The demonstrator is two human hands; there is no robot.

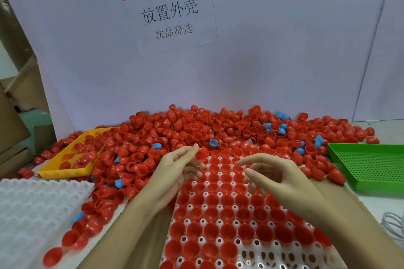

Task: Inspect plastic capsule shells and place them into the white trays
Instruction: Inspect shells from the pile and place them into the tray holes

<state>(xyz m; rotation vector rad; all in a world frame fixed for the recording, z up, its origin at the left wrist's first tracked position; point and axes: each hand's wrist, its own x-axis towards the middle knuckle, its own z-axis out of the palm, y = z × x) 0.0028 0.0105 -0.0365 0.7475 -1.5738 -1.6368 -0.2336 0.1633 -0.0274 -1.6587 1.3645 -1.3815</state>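
Backdrop: white board at 12 o'clock; red heap below
Shell (pixel 201 154): light, thin, slippery; left hand (pixel 178 165) pinches its rim
Right hand (pixel 275 173): fingers loosely spread, empty, over white tray (pixel 251 257)

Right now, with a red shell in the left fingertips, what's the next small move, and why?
Probably lower the red shell, pinched by the left hand, open side up into an empty pocket at the far edge of the white tray. The shell hangs just above that edge, the pockets nearer the person are mostly filled, and the right hand is open, holding nothing.
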